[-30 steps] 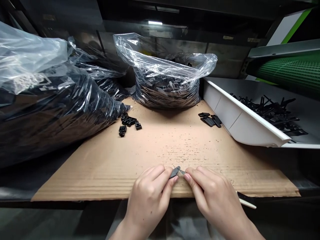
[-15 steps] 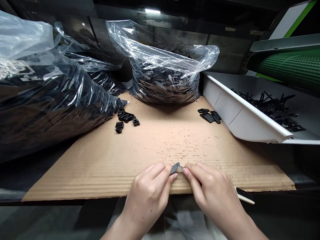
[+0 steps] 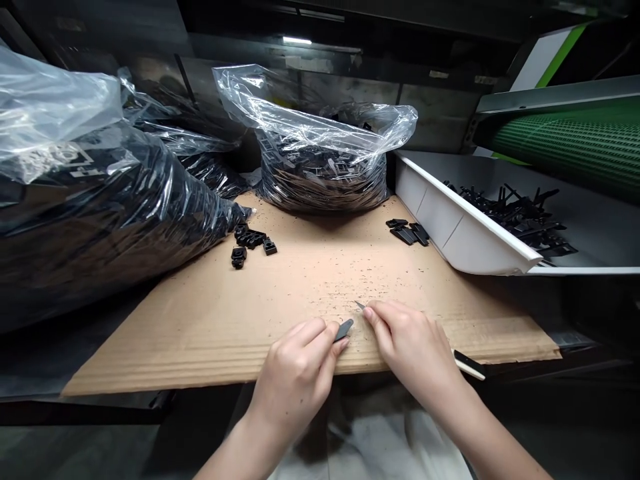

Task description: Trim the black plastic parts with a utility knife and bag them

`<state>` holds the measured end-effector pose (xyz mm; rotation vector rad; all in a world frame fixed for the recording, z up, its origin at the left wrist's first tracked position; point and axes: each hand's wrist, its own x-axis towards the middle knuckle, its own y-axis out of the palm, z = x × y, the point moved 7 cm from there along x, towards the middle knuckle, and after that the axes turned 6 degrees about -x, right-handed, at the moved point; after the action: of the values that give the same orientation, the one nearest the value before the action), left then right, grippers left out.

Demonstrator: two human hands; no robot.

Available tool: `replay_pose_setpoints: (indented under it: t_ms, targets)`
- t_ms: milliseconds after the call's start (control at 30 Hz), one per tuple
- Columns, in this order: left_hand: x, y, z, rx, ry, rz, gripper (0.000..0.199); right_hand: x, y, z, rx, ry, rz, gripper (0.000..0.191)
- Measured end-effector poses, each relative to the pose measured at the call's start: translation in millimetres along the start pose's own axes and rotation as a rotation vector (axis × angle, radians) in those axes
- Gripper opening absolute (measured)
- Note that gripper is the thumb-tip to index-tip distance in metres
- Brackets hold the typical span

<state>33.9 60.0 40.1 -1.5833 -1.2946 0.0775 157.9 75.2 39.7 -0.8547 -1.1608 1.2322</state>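
My left hand pinches a small dark plastic piece over the front part of the cardboard sheet. To its right, my right hand is closed on a knife, whose pointed blade sticks out past the fingertips. Under that hand the black and cream handle shows on the right. Blade and plastic piece are apart. Small dark shavings lie scattered on the cardboard beyond both hands.
Small black parts lie at the left and flat black pieces at the right. Clear bags of black parts stand behind and left. A white tray holds dark parts, near a green roller.
My right hand has moved up and away from the plastic piece, so the blade tip no longer meets it. My left hand still holds the piece. The camera view has shifted slightly.
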Motion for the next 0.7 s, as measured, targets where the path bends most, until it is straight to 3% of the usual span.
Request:
replay_pose_setpoints:
  t_ms: [167,367,533,700]
  targets:
    - [-2,-1.7,2,-0.046,-0.001,-0.010,0.019,-2,-1,-5,0.137,-0.020,0.053,0.022]
    - [-3,-9.9,0,-0.260,0.023,-0.014,0.014,2,2,10,0.459,-0.038,0.173,0.020]
    - [-3,-11.5,12,-0.470,-0.200,0.047,0.019,5,-3,4,0.536,-0.008,0.153,0.023]
    - [-4,-11.8,21,-0.539,-0.366,0.040,0.028,-3,-5,-4,0.644,0.012,0.161,0.021]
